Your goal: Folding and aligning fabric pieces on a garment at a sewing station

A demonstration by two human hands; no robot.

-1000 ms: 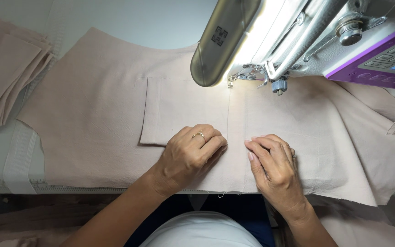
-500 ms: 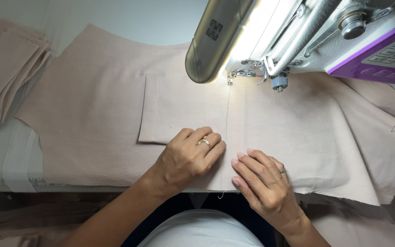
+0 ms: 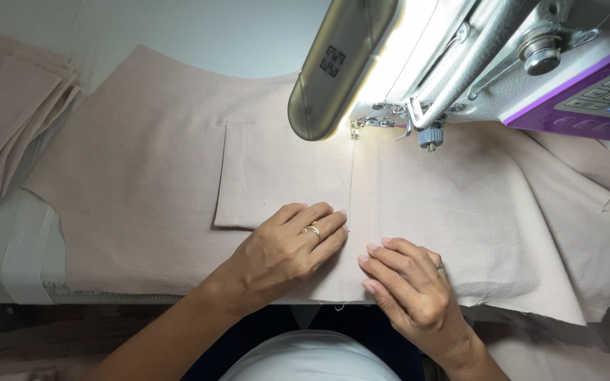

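Note:
A large beige fabric panel [image 3: 142,162] lies flat on the sewing table, with a rectangular pocket piece [image 3: 277,176] on top of it. The pocket's right edge runs under the presser foot [image 3: 356,128] of the sewing machine [image 3: 474,56]. My left hand [image 3: 287,250] rests flat on the pocket's lower right corner, fingers together, a ring on one finger. My right hand [image 3: 407,286] presses on the fabric just right of the seam line, near the table's front edge, fingers slightly spread. Neither hand grips anything.
A stack of beige cut pieces [image 3: 8,120] lies at the far left. The machine's purple control panel [image 3: 587,99] is at upper right. Fabric bunches and hangs off at the right [image 3: 601,190]. The table's front edge [image 3: 107,296] runs below my hands.
My right hand has slid down and back toward the front edge, its fingers uncurling. The view has tilted a little; my left hand stays on the pocket corner.

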